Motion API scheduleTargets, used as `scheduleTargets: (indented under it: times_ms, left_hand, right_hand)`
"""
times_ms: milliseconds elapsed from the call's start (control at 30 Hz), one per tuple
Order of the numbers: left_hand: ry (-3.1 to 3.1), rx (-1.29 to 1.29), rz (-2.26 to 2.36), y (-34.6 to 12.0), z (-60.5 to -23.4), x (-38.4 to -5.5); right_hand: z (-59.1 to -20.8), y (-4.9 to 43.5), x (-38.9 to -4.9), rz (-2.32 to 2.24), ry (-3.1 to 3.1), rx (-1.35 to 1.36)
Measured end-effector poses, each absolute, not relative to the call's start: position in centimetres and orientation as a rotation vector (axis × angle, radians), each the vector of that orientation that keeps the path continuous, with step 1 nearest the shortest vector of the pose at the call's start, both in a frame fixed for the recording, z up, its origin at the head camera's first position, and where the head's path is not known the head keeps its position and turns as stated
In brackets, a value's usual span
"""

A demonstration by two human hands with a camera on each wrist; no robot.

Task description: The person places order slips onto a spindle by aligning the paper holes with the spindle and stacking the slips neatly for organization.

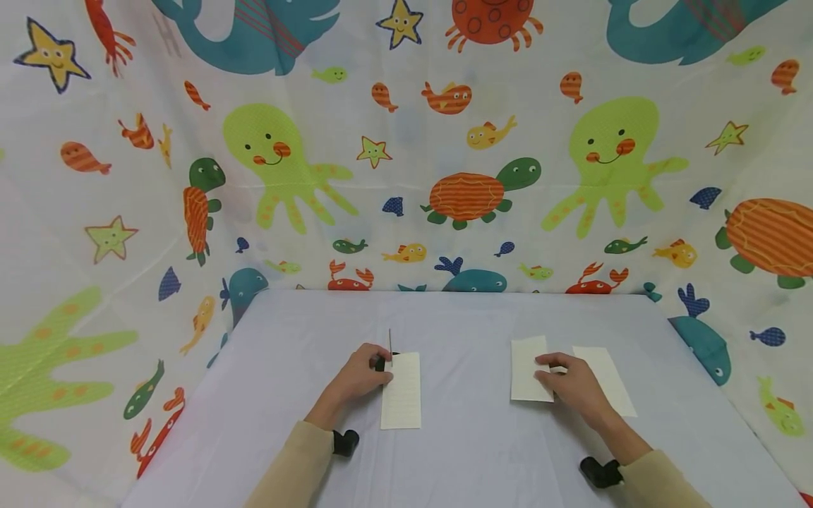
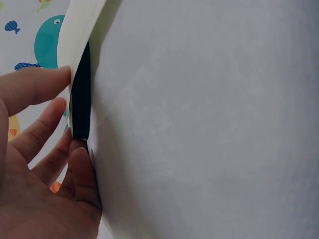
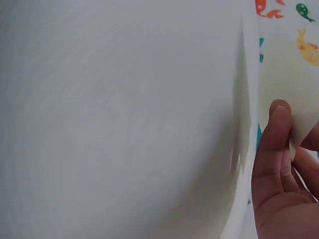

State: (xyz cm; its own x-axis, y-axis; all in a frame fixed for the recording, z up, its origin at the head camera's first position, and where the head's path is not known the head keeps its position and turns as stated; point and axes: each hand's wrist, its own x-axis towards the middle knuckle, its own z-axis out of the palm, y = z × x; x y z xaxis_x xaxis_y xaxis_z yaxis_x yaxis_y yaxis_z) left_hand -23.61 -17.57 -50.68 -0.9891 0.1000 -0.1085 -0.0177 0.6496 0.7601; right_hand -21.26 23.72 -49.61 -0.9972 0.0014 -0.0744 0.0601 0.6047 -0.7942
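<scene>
My left hand is at the left edge of a narrow cream lined paper; thumb and fingers pinch that edge. A dark flat object lies against the paper's underside by the fingers; its kind is unclear. A thin brown stick juts up beside the left index finger. My right hand pinches the right side of a second cream paper, which in the right wrist view appears as a pale sheet behind the fingertips. A third cream paper lies partly behind the right hand.
A white cloth covers the table. Behind and beside it hangs a curtain printed with sea animals. Black wrist cameras sit under both forearms, the left one and the right one.
</scene>
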Motion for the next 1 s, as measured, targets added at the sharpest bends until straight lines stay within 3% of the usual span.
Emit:
scheduleTargets:
  times_ms: [1000]
  left_hand:
    - [2.72, 0.055, 1.259, -17.3, -50.8, -23.5]
  right_hand:
    - [-48.3, 19.1, -21.0, -1.616, 2.646, 0.059]
